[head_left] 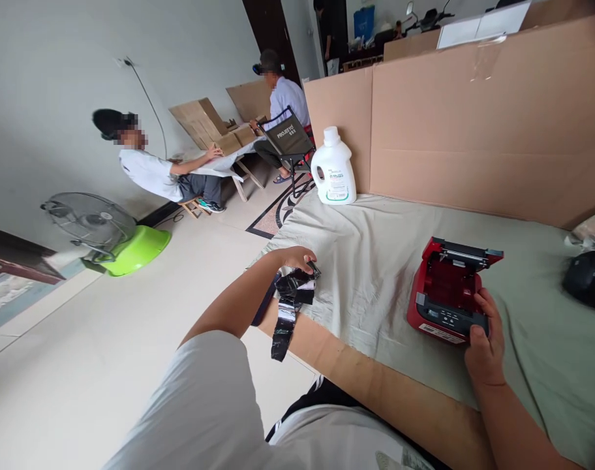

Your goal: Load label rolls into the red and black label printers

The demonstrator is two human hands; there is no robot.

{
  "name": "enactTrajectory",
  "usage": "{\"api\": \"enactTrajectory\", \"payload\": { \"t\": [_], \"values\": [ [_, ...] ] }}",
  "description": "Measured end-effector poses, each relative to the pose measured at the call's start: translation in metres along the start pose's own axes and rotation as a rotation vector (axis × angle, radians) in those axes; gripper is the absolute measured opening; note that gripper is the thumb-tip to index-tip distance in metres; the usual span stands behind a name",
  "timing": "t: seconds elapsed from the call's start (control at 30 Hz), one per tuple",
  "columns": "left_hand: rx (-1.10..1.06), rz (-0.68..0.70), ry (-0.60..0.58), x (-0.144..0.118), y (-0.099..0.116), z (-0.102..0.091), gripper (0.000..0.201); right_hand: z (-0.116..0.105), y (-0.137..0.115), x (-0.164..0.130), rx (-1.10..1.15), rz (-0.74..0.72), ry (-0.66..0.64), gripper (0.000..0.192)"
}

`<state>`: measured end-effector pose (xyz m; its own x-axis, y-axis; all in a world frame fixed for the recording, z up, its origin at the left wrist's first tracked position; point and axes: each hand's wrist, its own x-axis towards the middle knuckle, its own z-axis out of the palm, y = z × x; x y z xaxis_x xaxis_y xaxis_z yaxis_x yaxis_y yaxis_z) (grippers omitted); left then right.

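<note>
My left hand [295, 257] is at the left edge of the cloth-covered table, its fingers closed on a crumpled black glossy ribbon [286, 311]. One end of that ribbon hangs down over the table edge. My right hand [488, 349] grips the right front corner of a small red and black label printer [447, 310], thumb in front and fingers along the side. The printer's lid is raised, so its red inside shows. A row of small buttons and a display sit on its front panel.
A white jug [334, 166] stands at the back of the table before a large cardboard sheet [473, 124]. A black object [588, 281] lies at the right. Two people sit at another table [229, 163]. A fan [94, 222] on a green basin [141, 251] stands on the left floor.
</note>
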<state>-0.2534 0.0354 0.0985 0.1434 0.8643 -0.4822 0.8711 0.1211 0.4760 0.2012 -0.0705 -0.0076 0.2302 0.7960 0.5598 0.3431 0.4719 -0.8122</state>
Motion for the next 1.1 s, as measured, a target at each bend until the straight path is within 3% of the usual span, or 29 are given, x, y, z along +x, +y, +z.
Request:
{"api": "enactTrajectory", "payload": {
  "t": [0.13, 0.23, 0.4, 0.53, 0.6, 0.67, 0.77, 0.83, 1.0, 1.1],
  "values": [
    [0.203, -0.111, 0.187, -0.03, -0.015, 0.003, 0.029, -0.001, 0.0, 0.0, 0.02, 0.005, -0.002, 0.05],
    [0.304, -0.16, 0.201, -0.059, -0.022, 0.011, 0.017, 0.0, -0.001, -0.001, 0.028, 0.005, 0.012, 0.05],
    [0.337, -0.004, 0.108, -0.099, -0.023, 0.059, 0.034, 0.001, -0.001, 0.0, 0.025, 0.006, 0.018, 0.05],
    [0.548, -0.11, 0.222, -0.113, -0.014, 0.095, 0.033, 0.001, -0.001, -0.001, 0.016, 0.0, 0.01, 0.052],
    [0.614, -0.134, 0.182, -0.121, -0.003, 0.101, 0.028, 0.001, -0.001, -0.001, 0.014, -0.005, 0.005, 0.052],
    [0.55, -0.039, -0.011, -0.13, 0.014, 0.1, 0.025, 0.001, -0.001, -0.001, 0.016, -0.01, 0.002, 0.052],
    [0.205, 0.277, -0.458, -0.134, 0.049, 0.095, 0.032, 0.001, -0.001, -0.002, 0.015, 0.015, 0.001, 0.051],
    [0.006, 0.437, -0.608, -0.125, 0.081, 0.094, 0.04, 0.001, 0.0, -0.003, 0.009, 0.04, -0.003, 0.05],
    [-0.18, 0.698, -0.447, -0.074, 0.179, 0.102, 0.034, -0.002, 0.0, -0.003, -0.046, 0.016, 0.0, 0.058],
    [-0.168, 0.82, -0.327, -0.037, 0.231, 0.111, 0.033, -0.01, -0.004, 0.001, -0.207, -0.128, 0.005, 0.068]
  ]
}}
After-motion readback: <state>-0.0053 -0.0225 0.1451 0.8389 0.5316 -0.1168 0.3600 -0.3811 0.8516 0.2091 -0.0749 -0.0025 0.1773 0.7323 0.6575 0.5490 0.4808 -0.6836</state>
